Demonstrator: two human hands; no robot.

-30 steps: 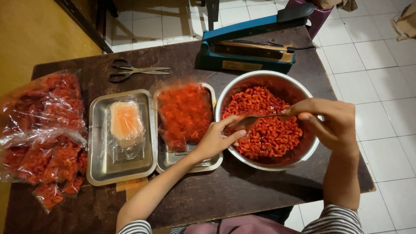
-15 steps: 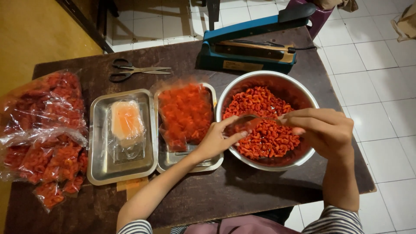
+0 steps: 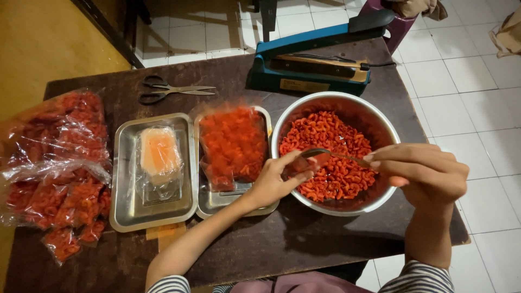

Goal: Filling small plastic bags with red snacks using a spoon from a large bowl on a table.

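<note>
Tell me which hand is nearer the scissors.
Left. The left hand sits at the bowl's near-left rim, below the scissors; the right hand holds the spoon farther right.

A dark brown wooden table [image 3: 325, 244] stands on a white tiled floor [image 3: 477, 103] beside a yellow wall [image 3: 49, 38].

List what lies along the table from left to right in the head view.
Pile of filled red snack bags → steel tray with a stack of clear bags → steel tray with a filled bag → left hand → steel bowl of red snacks → right hand.
</note>
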